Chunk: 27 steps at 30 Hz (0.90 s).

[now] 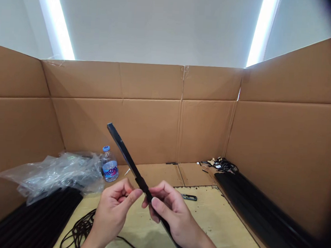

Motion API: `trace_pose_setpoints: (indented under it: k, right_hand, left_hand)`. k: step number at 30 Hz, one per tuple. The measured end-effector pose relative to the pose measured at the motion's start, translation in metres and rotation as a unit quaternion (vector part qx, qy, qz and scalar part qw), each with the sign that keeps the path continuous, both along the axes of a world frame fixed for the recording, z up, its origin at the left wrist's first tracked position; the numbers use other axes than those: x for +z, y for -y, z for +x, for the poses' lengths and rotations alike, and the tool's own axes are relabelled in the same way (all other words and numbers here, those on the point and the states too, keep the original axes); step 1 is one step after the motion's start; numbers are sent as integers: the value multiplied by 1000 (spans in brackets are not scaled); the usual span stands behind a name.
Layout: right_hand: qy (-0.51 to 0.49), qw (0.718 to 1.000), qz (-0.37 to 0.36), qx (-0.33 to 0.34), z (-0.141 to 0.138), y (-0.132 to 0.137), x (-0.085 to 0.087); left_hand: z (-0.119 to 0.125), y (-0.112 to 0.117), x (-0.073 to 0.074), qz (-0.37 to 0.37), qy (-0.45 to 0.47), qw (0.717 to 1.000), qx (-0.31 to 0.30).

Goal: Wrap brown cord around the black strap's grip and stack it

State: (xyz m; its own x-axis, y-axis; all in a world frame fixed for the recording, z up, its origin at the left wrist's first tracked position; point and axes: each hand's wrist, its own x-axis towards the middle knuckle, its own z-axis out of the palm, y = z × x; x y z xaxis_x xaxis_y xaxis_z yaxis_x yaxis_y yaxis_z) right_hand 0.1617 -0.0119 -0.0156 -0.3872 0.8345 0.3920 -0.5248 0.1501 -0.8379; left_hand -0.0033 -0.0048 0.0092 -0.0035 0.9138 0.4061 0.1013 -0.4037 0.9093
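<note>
Cardboard walls, strip lights above, pale board, left hand pinching and right hand grasping black bar

Bottom end of the black strip runs off-frame below the right hand, whose fingers cover part of it. Cord ducks behind the left hand, cut off below it. Little tool past the right hand is half hidden; scraps farther off are too tiny to ID tbh.
</note>
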Motion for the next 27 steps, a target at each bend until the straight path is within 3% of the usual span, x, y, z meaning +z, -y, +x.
trace_pose_setpoints:
  k: [4,8,14,20,24,27]
  right_hand:
    - [41,999,-12,2,-3,-1,1]
    - [28,999,-41,17,-6,4,0]
    - [12,1000,-10,2,0,3,2]
    - [68,997,-23,27,-2,0,0]
    - [51,995,-72,40,-5,4,-2]
    - [52,998,-28,3,-3,6,1]
  left_hand:
    - [1,0,1,-40,8,996,-81]
    - [3,-1,-3,-55,42,991,-114]
    - [-6,-8,-10,-34,80,992,-86]
    - [-7,1,4,-66,1,990,-128]
    - [-3,6,8,-30,-24,994,-99]
    - [-1,5,5,-4,-42,999,-17]
